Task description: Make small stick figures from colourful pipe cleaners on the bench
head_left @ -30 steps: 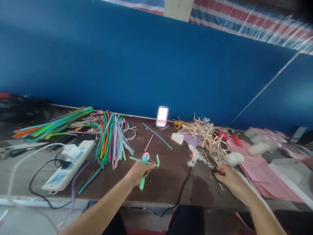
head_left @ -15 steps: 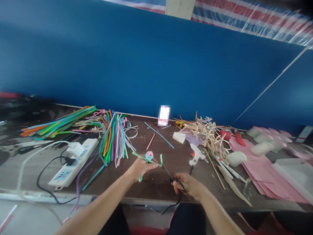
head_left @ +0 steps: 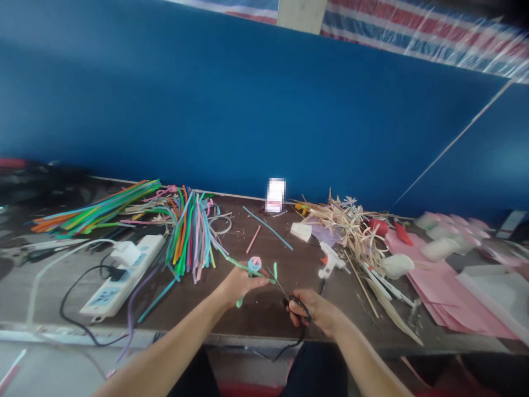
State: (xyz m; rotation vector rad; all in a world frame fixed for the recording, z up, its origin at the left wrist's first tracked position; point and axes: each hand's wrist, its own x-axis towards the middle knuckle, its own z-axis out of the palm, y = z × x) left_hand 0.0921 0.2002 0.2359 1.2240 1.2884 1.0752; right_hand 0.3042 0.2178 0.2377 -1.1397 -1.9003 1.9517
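My left hand (head_left: 238,286) is closed on a light green pipe cleaner (head_left: 234,261) that sticks out to both sides of the fingers. A small coil of pink and light blue pipe cleaner (head_left: 255,263) sits on top of it, above the fingers. To the right, my right hand (head_left: 313,312) grips the dark handles of a pair of scissors (head_left: 298,304). Their blades point up and left, slightly parted, at the green pipe cleaner's right end, close to my left fingertips. Whether the blades touch it is too blurred to tell.
At the left lie bundles of coloured pipe cleaners (head_left: 192,237) and a white power strip (head_left: 124,278) with plugs and cables. A hot glue gun (head_left: 330,260) rests right of centre, near dried straw-like flowers (head_left: 345,218). Farther right are pink sheets (head_left: 433,292).
The scissor blades have parted a little at the green pipe cleaner's right end, and my right fingers have shifted on the handles. My left hand keeps its hold.
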